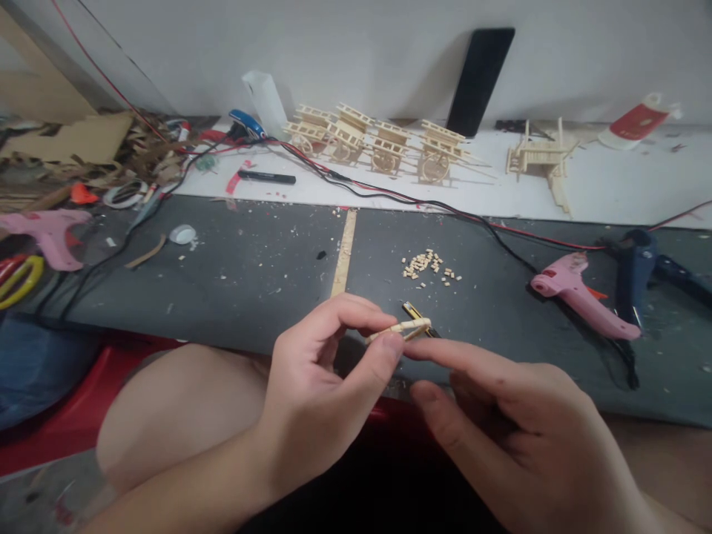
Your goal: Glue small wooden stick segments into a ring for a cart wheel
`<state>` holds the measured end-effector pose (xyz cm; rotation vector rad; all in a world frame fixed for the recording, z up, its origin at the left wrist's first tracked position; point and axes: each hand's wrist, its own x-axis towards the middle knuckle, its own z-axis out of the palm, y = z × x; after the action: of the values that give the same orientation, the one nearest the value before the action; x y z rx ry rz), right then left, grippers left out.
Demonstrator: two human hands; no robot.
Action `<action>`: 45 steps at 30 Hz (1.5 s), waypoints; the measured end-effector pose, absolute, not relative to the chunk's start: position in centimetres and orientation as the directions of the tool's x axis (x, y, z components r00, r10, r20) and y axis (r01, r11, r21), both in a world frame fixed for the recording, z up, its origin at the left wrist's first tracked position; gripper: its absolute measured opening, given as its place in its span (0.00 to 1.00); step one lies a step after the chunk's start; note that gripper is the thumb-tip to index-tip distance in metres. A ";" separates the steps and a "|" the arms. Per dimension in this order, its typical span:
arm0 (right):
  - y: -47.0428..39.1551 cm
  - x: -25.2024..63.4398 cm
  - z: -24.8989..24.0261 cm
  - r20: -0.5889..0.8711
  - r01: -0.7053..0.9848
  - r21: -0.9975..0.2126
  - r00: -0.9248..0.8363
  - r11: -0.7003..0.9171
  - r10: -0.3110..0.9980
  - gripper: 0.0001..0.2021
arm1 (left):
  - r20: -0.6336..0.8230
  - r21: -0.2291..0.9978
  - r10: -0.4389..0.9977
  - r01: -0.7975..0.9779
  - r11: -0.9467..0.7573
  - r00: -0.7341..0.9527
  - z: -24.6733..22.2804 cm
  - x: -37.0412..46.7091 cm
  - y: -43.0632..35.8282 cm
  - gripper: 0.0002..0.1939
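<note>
Head view: left hand [334, 371] pinches a small pale wooden frame piece [414, 325] between thumb and fingertips, just above the near edge of the grey bench [267, 252]. Its exact shape is hard to make out; fingers cover its left end, and only the right end shows, narrow and loop-like. Right hand [523, 415]: index finger stretched left, tip at the piece's lower side, contact or slight gap can't be told; thumb held apart below, other fingers curled and mostly hidden in shadow. Left palm turned inward, wrist coming up from bottom left; right forearm runs in from the bottom right corner, cut off by the frame. Yellow-and-black cutter [410, 310] lies behind the piece, partly covered, blade state unclear. Pile of tiny wooden bits [426, 265] further back, right of the wooden strip [343, 252]. Pink glue gun [584, 293] toward the bench's right end, dark blue tool [634, 271] beside it, its type unclear. Second pink gun [53, 233] at left end, cut off by the frame, above yellow-handled scissors [22, 282], also cut off. Small wooden carts [383, 144] stand beyond the bench's far edge on a white board [478, 182], blurry, overlapping.
</note>
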<state>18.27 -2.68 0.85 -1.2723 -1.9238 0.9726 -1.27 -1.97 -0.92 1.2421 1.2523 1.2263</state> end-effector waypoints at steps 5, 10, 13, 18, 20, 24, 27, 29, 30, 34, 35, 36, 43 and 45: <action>-2.5 18.2 1.3 0.088 0.404 -0.886 -0.337 0.228 0.937 0.11 | -0.004 0.999 0.999 0.041 0.006 -0.035 -0.9 -1.3 -1.9 0.05; -2.6 18.6 2.1 0.244 0.287 -0.913 -0.182 0.289 0.953 0.08 | -0.013 1.000 1.000 0.020 0.013 -0.012 -1.2 -1.6 -1.9 0.05; -2.7 19.2 1.8 0.272 0.296 -0.904 -0.158 0.308 0.949 0.07 | -0.012 1.000 1.000 0.013 0.012 0.002 -1.4 -1.9 -1.9 0.05; -2.5 19.3 1.4 0.199 0.147 -0.960 -0.237 0.238 0.951 0.08 | -0.024 1.000 0.999 0.003 0.024 0.020 -1.5 -1.9 -2.1 0.03; -2.4 18.9 1.5 0.188 0.064 -0.975 -0.262 0.211 0.947 0.08 | -0.017 1.000 0.999 -0.007 0.017 0.029 -1.5 -1.8 -2.1 0.04; -2.7 18.5 1.5 0.210 0.015 -0.976 -0.197 0.217 0.958 0.13 | -0.009 1.000 1.000 0.007 0.009 0.010 -1.6 -1.8 -2.1 0.04; -3.1 18.6 1.3 0.209 0.026 -0.976 -0.168 0.216 0.964 0.15 | -0.009 1.000 1.000 0.013 0.009 0.008 -1.5 -1.8 -2.1 0.05; -3.2 18.7 1.1 0.217 -0.003 -0.976 -0.173 0.220 0.961 0.15 | -0.012 1.000 1.000 0.013 0.012 0.005 -1.5 -1.8 -2.1 0.05; -3.2 18.8 1.1 0.212 -0.026 -0.977 -0.181 0.211 0.960 0.15 | -0.015 1.000 1.000 0.015 0.015 0.004 -1.4 -1.7 -2.1 0.05; -2.9 19.0 1.0 0.170 -0.132 -0.981 -0.235 0.141 0.957 0.15 | -0.024 0.999 1.000 0.024 0.025 -0.006 -1.3 -1.8 -2.1 0.05; -2.8 19.0 1.1 0.157 -0.143 -0.982 -0.243 0.124 0.957 0.15 | -0.027 0.999 1.000 0.025 0.028 -0.009 -1.2 -1.8 -2.1 0.05; -2.8 19.1 1.1 0.150 -0.153 -0.982 -0.249 0.114 0.957 0.14 | -0.030 0.999 0.999 0.028 0.030 -0.011 -1.2 -1.8 -2.1 0.05; -2.6 19.6 1.6 -0.116 -0.026 -0.991 -0.353 -0.134 0.928 0.14 | -0.021 0.999 1.000 0.026 0.021 -0.009 -1.1 -1.6 -2.0 0.04; -2.4 19.4 1.6 -0.198 0.085 -0.980 -0.365 -0.179 0.910 0.16 | -0.025 0.999 1.000 0.028 0.026 -0.007 -1.1 -1.5 -2.0 0.04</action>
<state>19.36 -2.43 1.58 -1.1869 -1.4287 1.6165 -1.54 -1.99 -1.06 1.2078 1.2462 1.1817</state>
